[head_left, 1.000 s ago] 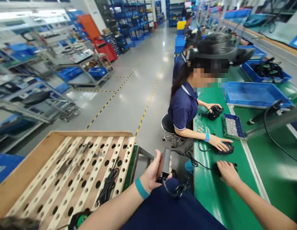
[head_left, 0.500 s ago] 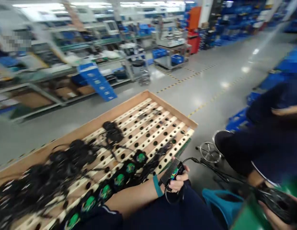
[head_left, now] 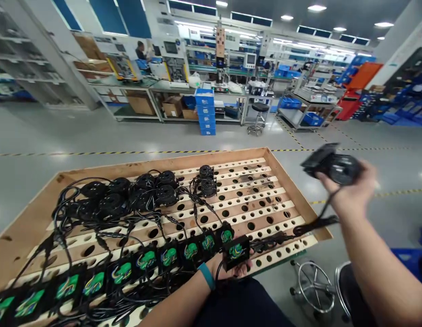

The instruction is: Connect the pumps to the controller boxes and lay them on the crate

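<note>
My left hand (head_left: 243, 270), a teal band on its wrist, is closed around a black ribbed box (head_left: 228, 260) whose open face shows a green board and coloured wires. It is over the front edge of a wooden tray (head_left: 289, 179). Raised above the tray's right side, my right hand (head_left: 355, 197) grips a black round unit (head_left: 345, 169) with a flat plate on one side, slightly blurred. A black cable (head_left: 325, 206) hangs from it. Beside my left hand runs a row of similar open boxes with green boards (head_left: 169, 256).
Black round units (head_left: 114, 205) with tangled cables crowd the tray's left and middle. Perforated slats (head_left: 245, 193) line its bottom. A wheeled stool (head_left: 315, 286) stands at the lower right. Blue bins (head_left: 204, 111), workbenches and a person (head_left: 140, 51) are farther back.
The view has swung left and steadied. My right hand has brought the round unit up from the lower right to above the tray's right side. My left hand still holds the box.
</note>
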Demonstrator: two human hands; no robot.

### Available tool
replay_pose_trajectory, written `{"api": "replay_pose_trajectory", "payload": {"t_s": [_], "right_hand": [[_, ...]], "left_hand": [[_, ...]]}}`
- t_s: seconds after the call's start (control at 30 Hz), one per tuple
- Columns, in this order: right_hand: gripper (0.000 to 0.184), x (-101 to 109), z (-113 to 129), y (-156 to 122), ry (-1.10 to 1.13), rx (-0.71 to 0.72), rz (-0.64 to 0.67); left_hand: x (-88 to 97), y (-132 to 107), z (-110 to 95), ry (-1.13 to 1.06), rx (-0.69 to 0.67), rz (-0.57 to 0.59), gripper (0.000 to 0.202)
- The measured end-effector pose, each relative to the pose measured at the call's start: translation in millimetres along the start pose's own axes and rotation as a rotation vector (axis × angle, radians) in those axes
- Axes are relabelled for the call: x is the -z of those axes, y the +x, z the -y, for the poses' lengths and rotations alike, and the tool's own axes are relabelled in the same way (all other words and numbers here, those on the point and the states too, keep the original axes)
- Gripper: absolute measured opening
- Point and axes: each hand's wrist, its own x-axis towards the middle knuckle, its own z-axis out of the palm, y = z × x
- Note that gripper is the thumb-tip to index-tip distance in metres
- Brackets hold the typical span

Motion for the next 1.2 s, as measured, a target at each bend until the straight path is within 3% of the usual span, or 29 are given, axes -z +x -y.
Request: {"api": "replay_pose_trajectory", "payload": {"t_s": [0.1, 0.2, 0.27, 0.37, 0.5, 0.63, 0.77, 1.0, 1.1, 1.2], "right_hand": [[0.089, -128, -4, 14, 0.19, -0.13, 0.216], [0.08, -247, -11, -3, 0.297, -0.281, 0.538], [0.073, -306, -16, -24, 0.313, -0.296, 0.712], [0.066, -361, -20, -53, 0.347, -0.233, 0.872], [0.065, -393, -25, -68, 0.38, -0.15, 1.006], [0.066, -406, -31, -58, 0.383, -0.086, 1.107], [0.064, -412, -32, -50, 0.369, -0.043, 1.153], [0.066, -414, -36, -50, 0.316, -0.028, 1.143], [0.065, -416, -43, -48, 0.295, -0.027, 1.151], [0.061, -419, -47, -51, 0.299, -0.017, 1.184]], "left_hand": [[-10.8, -3, -9, 0.054, -0.008, 0.067, 0.088], [-23.7, -5, -13, 0.064, -0.14, 0.074, 0.094], [-30.9, -4, -9, -0.026, -0.258, 0.082, 0.093], [-36.7, -1, 5, -0.192, -0.423, 0.005, 0.09], [-41.2, -2, 21, -0.298, -0.442, -0.286, 0.072], [-53.1, -4, 25, -0.365, -0.522, -0.411, 0.052], [-73.9, 2, 16, -0.394, -0.522, -0.329, 0.059], [-111.9, 13, -27, -0.368, -0.592, -0.039, 0.075], [-114.8, 17, -35, -0.39, -0.627, -0.037, 0.079], [-105.8, 24, -31, -0.371, -0.553, -0.069, 0.087]]}}
